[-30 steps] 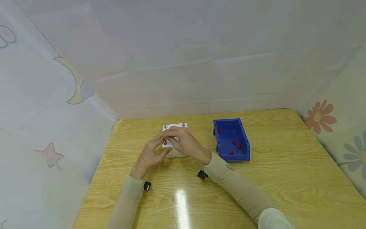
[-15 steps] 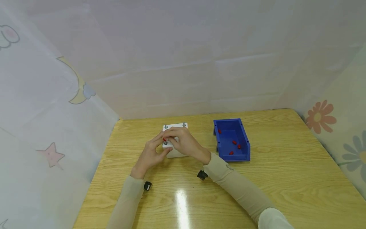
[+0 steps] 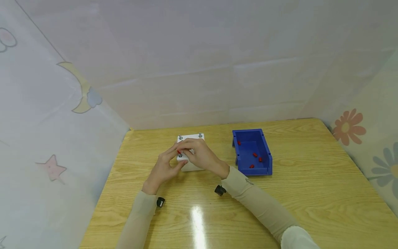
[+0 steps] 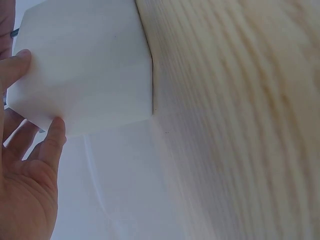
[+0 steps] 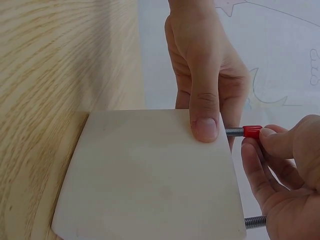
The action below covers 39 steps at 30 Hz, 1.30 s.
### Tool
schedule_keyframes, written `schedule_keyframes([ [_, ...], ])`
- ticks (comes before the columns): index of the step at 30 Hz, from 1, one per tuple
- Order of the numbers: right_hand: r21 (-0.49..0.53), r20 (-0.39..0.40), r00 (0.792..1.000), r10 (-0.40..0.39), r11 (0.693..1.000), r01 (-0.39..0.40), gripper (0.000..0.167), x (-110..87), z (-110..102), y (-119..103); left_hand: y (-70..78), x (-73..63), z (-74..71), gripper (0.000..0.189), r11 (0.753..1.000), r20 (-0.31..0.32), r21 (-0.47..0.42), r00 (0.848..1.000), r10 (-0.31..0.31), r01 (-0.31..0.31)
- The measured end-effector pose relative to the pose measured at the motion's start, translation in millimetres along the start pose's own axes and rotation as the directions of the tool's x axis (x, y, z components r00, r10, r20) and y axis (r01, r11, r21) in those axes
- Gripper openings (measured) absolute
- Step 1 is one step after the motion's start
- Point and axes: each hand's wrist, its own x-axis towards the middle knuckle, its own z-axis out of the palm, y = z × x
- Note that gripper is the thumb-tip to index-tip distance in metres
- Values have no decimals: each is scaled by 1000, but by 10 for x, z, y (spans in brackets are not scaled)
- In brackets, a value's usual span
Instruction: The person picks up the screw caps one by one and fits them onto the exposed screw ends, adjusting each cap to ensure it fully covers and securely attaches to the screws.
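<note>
A white block [image 3: 191, 166] with threaded metal studs standing up from its top sits on the wooden table. My left hand [image 3: 163, 169] grips its left corner; in the right wrist view the thumb [image 5: 205, 127] lies flat on the side face. My right hand [image 3: 202, 154] reaches over the block and hides part of its top. In the right wrist view, its thumb and fingers pinch a small red cap [image 5: 252, 131] on the end of one stud [image 5: 234, 132]. Another stud [image 5: 255, 222] on that face is bare. Two bare studs [image 3: 200, 135] show at the block's far edge.
To the right of the block stands a blue bin [image 3: 267, 147] with several red caps [image 3: 255, 155] lying loose in it. The wooden table [image 3: 311, 193] meets printed cloth walls at the back and sides. Black wrist devices [image 3: 220, 190] sit by both sleeves.
</note>
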Motion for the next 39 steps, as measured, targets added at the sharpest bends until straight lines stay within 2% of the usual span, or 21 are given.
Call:
schedule_keyframes([
  [18, -21, 16, 1000, 14, 1000, -13, 18, -12, 19, -4, 34, 2, -9, 63, 1000, -6, -5, 1000, -4, 4],
  [39, -42, 16, 1000, 20, 999, -20, 17, -15, 22, -14, -10, -6, 19, 60, 1000, 8, 5, 1000, -15, 15],
])
